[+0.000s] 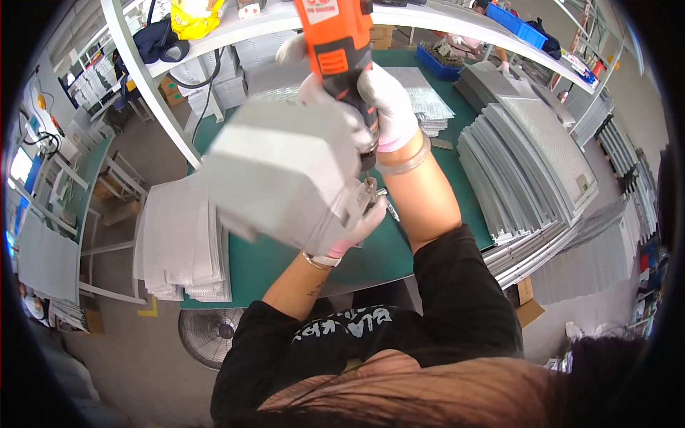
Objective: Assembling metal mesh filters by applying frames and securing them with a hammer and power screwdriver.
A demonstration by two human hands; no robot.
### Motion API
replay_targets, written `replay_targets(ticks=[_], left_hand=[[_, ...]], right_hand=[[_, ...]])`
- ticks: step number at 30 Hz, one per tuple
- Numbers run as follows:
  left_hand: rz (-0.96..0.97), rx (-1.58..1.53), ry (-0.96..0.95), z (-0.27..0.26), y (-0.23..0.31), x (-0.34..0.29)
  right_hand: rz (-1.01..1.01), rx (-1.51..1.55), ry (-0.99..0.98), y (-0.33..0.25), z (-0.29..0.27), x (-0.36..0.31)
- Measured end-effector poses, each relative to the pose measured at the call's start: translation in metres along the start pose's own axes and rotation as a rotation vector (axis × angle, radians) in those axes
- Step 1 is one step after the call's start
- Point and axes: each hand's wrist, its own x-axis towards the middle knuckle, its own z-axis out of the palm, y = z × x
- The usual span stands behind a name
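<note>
My right hand (385,100), in a white glove, is wrapped around an orange and black power screwdriver (334,60) held nearly upright, tip down. Beneath the tip is a small metal fitting (369,189) at the edge of a light grey bent sheet-metal panel (275,157). This panel is tilted above the table and blurred by motion. My gloved left hand (357,232) grips its near right edge, fingers close to the fitting; the panel hides part of that hand. A pen-like marker (392,208) shows just right of the left fingers.
The green table (264,267) carries stacked grey panels (178,235) on the left and taller stacks (524,164) on the right. Silvery sheets (421,96) and a blue bin (437,64) lie farther back. A white shelf (264,28) crosses above. A floor fan (210,332) stands below left.
</note>
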Motion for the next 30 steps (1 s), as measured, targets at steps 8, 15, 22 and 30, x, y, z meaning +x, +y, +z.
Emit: replay_targets(ticks=[8,15,22,30], left_hand=[[-0.181,0.009,-0.198,0.066,-0.033,-0.016],[-0.148,0.135,-0.124,0.028,0.004,-0.011],[-0.03,0.301,0.06,0.01,0.002,-0.02],[0.013,0.062,-0.317,-0.073,0.038,-0.04]], right_hand=[[0.135,0.182,-0.161,0.018,-0.007,0.001],[0.049,0.333,0.011,0.012,-0.003,-0.013],[-0.037,0.285,0.002,0.015,-0.012,-0.016],[-0.261,0.085,0.448,-0.045,0.003,-0.007]])
